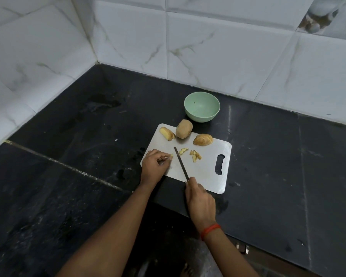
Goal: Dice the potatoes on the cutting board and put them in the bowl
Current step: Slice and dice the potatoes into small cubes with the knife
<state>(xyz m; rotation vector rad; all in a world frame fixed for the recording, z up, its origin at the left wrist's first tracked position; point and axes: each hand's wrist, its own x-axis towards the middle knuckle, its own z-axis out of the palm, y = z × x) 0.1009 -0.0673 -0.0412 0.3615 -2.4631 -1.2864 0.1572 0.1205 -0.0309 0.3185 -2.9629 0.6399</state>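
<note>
Potato strip [171,155] lies on the cutting board [208,172], pinched by fingers [164,157] of the left hand [155,165], while the right hand [200,200], curled round the knife [181,164], dices it; the next cut likely needs those fingers drawn back

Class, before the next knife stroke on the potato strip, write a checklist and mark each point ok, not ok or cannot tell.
1. Left hand pinches the potato strip on the cutting board: ok.
2. Right hand grips the knife by its handle: ok.
3. Blade apart from left fingertips: ok, narrowly.
4. Diced pieces lie right of the blade: ok.
5. Bowl behind the board, no potato in it yet: ok.
6. Blade sharpness: cannot tell.
</note>
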